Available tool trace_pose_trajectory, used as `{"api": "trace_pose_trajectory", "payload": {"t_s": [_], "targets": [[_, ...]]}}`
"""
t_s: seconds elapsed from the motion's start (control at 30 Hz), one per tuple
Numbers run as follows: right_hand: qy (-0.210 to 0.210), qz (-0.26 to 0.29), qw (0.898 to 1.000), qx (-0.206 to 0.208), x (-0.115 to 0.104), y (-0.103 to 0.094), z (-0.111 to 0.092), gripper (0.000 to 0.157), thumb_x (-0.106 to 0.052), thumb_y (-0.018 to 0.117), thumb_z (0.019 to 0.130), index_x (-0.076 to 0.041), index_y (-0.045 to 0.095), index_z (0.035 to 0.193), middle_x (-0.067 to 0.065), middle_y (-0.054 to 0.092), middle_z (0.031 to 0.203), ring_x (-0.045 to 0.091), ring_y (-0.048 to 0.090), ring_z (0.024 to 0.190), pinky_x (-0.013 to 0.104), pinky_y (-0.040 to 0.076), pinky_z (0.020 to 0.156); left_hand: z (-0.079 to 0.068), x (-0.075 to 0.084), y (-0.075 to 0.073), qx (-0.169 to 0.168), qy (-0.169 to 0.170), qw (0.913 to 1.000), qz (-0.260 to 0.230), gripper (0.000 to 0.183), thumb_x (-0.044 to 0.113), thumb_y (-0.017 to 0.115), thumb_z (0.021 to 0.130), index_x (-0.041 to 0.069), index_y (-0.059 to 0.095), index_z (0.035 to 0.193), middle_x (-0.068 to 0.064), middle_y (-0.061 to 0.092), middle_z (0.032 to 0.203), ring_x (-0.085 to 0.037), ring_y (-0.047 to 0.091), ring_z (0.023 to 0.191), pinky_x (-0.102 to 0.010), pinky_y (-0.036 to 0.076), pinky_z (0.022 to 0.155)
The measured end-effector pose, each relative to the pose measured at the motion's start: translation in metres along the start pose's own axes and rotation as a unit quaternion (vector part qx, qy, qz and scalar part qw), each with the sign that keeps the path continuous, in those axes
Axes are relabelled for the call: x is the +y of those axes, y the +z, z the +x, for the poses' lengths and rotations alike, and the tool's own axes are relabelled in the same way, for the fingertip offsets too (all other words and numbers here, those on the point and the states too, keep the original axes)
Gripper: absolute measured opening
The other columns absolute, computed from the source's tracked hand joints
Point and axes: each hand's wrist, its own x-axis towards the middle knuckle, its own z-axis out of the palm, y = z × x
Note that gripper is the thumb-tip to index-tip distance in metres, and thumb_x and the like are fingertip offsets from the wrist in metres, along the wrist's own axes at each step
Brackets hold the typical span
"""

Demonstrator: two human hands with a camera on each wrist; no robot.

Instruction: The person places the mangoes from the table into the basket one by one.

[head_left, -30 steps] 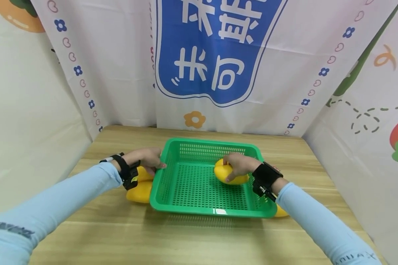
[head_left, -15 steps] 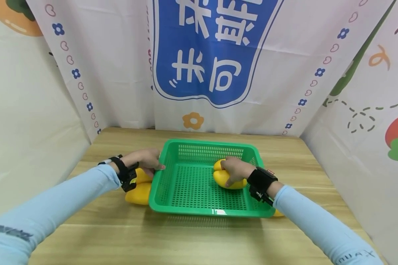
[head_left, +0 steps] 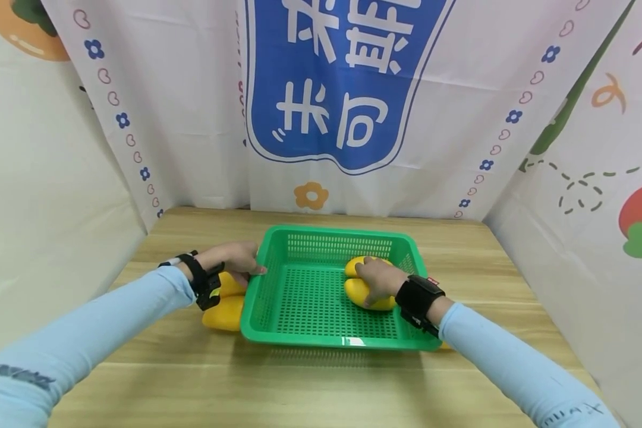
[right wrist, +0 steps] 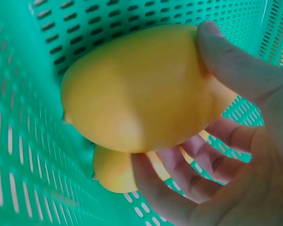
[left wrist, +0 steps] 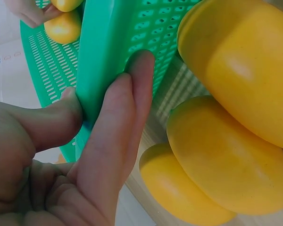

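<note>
A green plastic basket (head_left: 337,343) stands on the wooden table. My left hand (head_left: 237,260) pinches its left rim, thumb inside and fingers outside, plainly shown in the left wrist view. Inside the basket, at the right, two yellow mangoes lie side by side. My right hand (head_left: 381,278) reaches down over them. Its thumb and fingers lie around the nearer mango (right wrist: 132,89), the fingers passing between it and the farther mango (right wrist: 114,172). That farther mango is partly hidden by the hand in the head view.
Outside the basket's left wall lie three mangoes, among them a front mango (head_left: 224,314) and a middle mango (left wrist: 226,155). Part of another mango (head_left: 446,346) shows past the right front corner. A printed curtain (head_left: 208,148) hangs behind the table (head_left: 208,386).
My right hand has shifted slightly left in the basket. The nearer mango has moved a little toward the front, and more of the farther one shows. The left hand stays at the rim.
</note>
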Motion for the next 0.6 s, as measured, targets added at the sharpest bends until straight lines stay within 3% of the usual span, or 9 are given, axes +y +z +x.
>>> {"api": "trace_pose_trajectory", "payload": {"t_s": [0.2, 0.43, 0.6], "targets": [[-0.003, 0.024, 1.000, -0.003, 0.005, -0.011, -0.002, 0.069, -0.031, 0.083, 0.073, -0.008, 0.051, 0.129, 0.015, 0.057, 0.120, 0.027, 0.055, 0.102, 0.044, 0.052, 0.085, 0.000, 0.000, 0.001, -0.005, -0.004, 1.0000, -0.004, 0.020, 0.009, 0.054, 0.098, -0.007, 0.063, 0.104, -0.011, 0.070, 0.081, -0.015, 0.065, 0.063, -0.027, 0.060, 0.060], [-0.034, 0.067, 0.997, 0.023, 0.023, -0.033, -0.008, 0.062, -0.031, 0.074, 0.084, -0.005, 0.048, 0.134, 0.021, 0.053, 0.134, 0.037, 0.048, 0.122, 0.052, 0.045, 0.100, 0.002, -0.001, 0.001, 0.001, -0.009, 1.0000, 0.002, 0.020, 0.011, 0.055, 0.098, -0.006, 0.064, 0.101, -0.011, 0.072, 0.079, -0.015, 0.066, 0.060, -0.028, 0.060, 0.060], [-0.035, 0.093, 0.994, 0.047, 0.034, -0.047, -0.015, 0.063, -0.032, 0.071, 0.086, -0.005, 0.045, 0.137, 0.026, 0.048, 0.138, 0.039, 0.049, 0.121, 0.054, 0.045, 0.100, 0.003, 0.000, 0.000, -0.005, -0.007, 1.0000, -0.001, 0.021, 0.011, 0.054, 0.098, -0.007, 0.064, 0.102, -0.010, 0.072, 0.079, -0.012, 0.064, 0.058, -0.027, 0.060, 0.059]]}}
